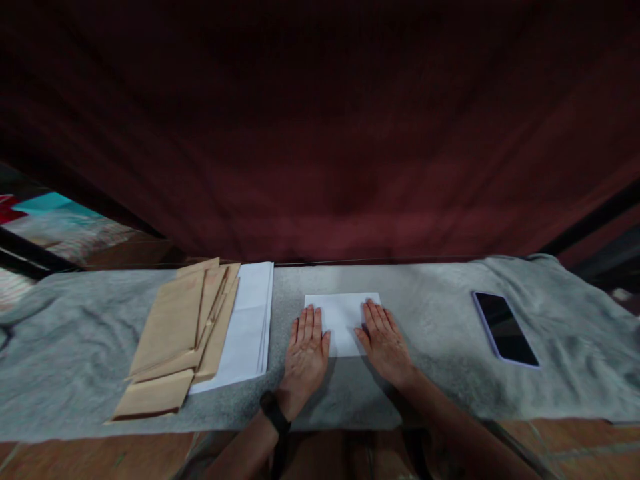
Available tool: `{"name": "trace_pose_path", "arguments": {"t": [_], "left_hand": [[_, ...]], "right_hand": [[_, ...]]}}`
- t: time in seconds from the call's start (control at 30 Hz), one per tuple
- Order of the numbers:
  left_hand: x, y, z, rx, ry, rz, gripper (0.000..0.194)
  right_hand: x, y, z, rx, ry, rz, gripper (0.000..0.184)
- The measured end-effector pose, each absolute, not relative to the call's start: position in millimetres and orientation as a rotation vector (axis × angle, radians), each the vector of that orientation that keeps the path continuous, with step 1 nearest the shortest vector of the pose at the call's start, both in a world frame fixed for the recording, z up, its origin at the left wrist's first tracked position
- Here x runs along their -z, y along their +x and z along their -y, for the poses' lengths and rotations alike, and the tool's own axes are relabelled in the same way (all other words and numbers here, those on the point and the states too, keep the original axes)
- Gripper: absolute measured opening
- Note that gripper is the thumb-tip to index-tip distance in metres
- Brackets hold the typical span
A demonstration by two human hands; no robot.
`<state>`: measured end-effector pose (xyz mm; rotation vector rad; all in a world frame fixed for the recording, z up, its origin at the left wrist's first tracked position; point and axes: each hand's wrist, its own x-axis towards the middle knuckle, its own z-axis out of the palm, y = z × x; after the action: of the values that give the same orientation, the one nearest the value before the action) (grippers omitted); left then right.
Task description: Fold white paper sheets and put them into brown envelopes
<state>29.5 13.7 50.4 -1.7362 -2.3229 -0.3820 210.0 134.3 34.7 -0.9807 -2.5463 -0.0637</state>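
Left grip [306,351] and right grip [389,345] are lying flat and uncurled, clutching nothing, seemingly steadying the white paper [343,323] beneath them; brown paper stack [175,313] is resting left of them, perhaps within reach

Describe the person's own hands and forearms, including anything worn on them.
The left hand and right hand are ungloved. Both forearms show no sleeves. A dark band, perhaps a watch, circles the left wrist; the right wrist shows none.
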Motion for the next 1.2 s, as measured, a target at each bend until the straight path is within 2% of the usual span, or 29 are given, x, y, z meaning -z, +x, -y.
{"name": "trace_pose_path", "arguments": {"t": [0.3, 0.53, 0.8, 1.2], "left_hand": [[-50.2, 23.9, -6.2, 0.326, -1.688, 2.314, 0.060], [-58.9, 30.3, -11.4, 0.415, -1.696, 2.281, 0.061], [-60.7, 61.6, -18.6, 0.472, -1.987, 2.180, 0.061], [-50.5, 51.7, -21.2, 0.394, -1.883, 2.230, 0.058]], "right_hand": [[-36.3, 224.2, -142.4, 0.079, -1.069, 2.520, 0.063], [-38.6, 225.4, -143.4, 0.052, -1.065, 2.476, 0.065], [-49.2, 203.2, -116.9, -0.124, -0.766, 2.608, 0.060], [-42.6, 206.8, -120.9, -0.013, -0.838, 2.617, 0.059]]}}
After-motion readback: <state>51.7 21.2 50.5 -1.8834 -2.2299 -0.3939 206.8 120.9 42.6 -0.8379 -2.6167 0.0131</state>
